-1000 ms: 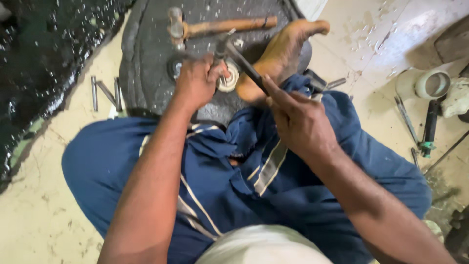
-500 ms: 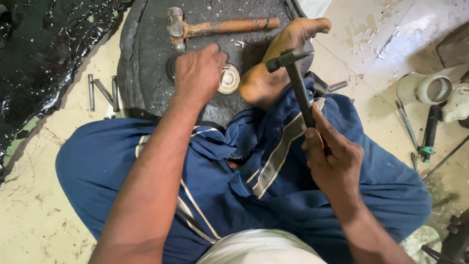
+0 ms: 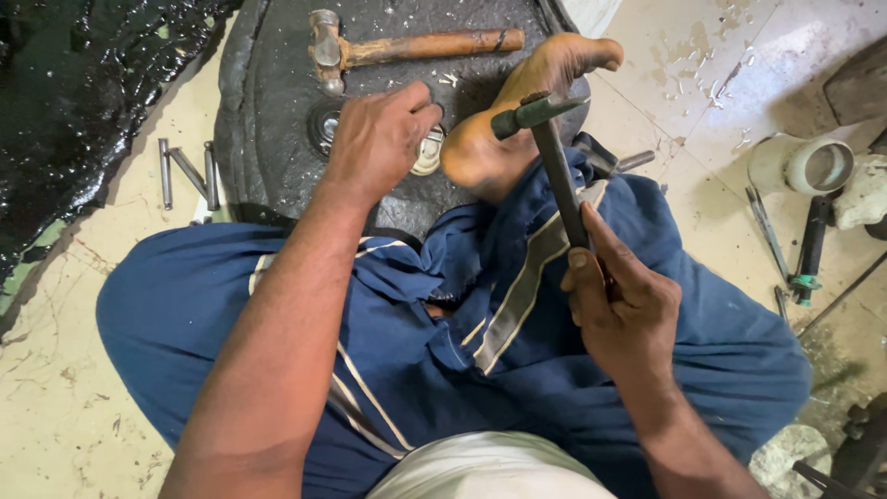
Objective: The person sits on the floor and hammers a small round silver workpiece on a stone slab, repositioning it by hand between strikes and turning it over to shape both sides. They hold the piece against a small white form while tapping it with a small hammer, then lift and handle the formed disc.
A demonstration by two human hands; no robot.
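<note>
I sit on the floor with my bare foot (image 3: 517,120) resting on a dark stone slab (image 3: 268,111). My left hand (image 3: 379,139) presses down on a round metal bearing part (image 3: 427,152) lying on the slab; its fingers cover most of the piece. My right hand (image 3: 624,300) grips the dark handle of a small hammer (image 3: 545,139), held raised with its head above my foot. A second hammer with a wooden handle (image 3: 407,46) lies on the slab just beyond my left hand.
Several short metal rods (image 3: 185,171) lie on the floor left of the slab. A black oily patch (image 3: 83,102) fills the upper left. At right are a white pipe fitting (image 3: 813,166), a black-handled tool (image 3: 811,249) and thin metal tools (image 3: 767,231).
My right hand has drawn the small hammer back and up from the bearing part toward my lap. My left hand shifted to cover the part more fully.
</note>
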